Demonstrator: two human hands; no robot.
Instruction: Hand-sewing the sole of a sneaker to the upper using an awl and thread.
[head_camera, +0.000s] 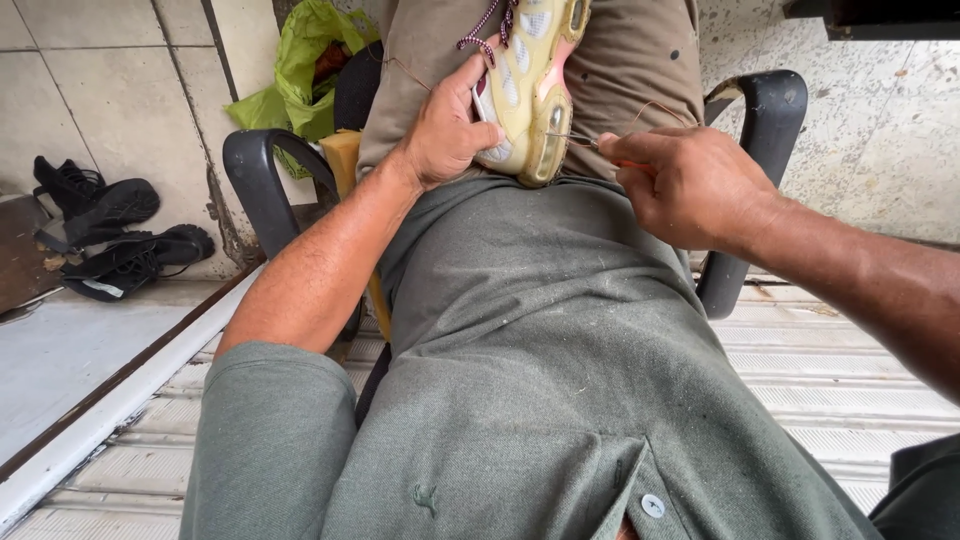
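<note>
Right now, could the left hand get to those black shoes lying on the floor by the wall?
Probably not easily. The left hand is pressed on the shoe in the lap, and the black shoes lie well off, beyond the chair armrest.

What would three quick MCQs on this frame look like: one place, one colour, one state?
1. Where do the black shoes lie?
A. floor on the left
B. on the lap
C. on the armrest

2. The crumpled plastic bag's colour?
A. red
B. green
C. blue

3. The left hand is:
A. hanging free
B. on the armrest
C. gripping the shoe

Key:
1 A: black shoes lie by the left wall.
2 B: crumpled plastic bag is bright green.
3 C: left hand clasps the pale yellow-soled sports shoe; right hand pinches a thin metal awl.
</note>
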